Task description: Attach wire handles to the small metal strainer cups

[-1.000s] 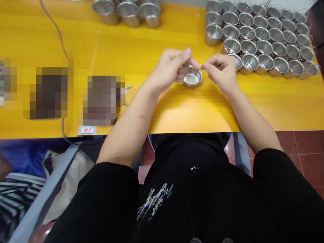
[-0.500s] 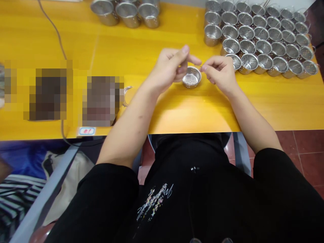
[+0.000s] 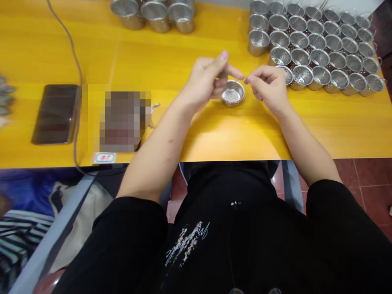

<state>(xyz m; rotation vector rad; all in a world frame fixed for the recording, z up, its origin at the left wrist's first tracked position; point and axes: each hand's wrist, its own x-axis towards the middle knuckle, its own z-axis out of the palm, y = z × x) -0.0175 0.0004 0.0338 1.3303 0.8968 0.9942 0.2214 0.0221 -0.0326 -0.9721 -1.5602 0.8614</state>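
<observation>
A small perforated steel strainer cup (image 3: 232, 93) sits between my two hands over the yellow table (image 3: 214, 130). My left hand (image 3: 206, 81) curls round the cup's left side, with index finger and thumb pinched above its rim. My right hand (image 3: 268, 85) is pinched too, its fingertips meeting the left hand's just above the cup's right edge. Whatever thin part they pinch is too small to make out.
Several rows of like steel strainer cups (image 3: 318, 45) fill the table's far right. Three larger steel cups (image 3: 156, 14) stand at the far middle. A dark phone (image 3: 55, 113) and a cable (image 3: 73, 53) lie at the left, beside a blurred patch.
Both hands have shifted only slightly around the cup, and the left index finger has lifted a little. The cup stays in place.
</observation>
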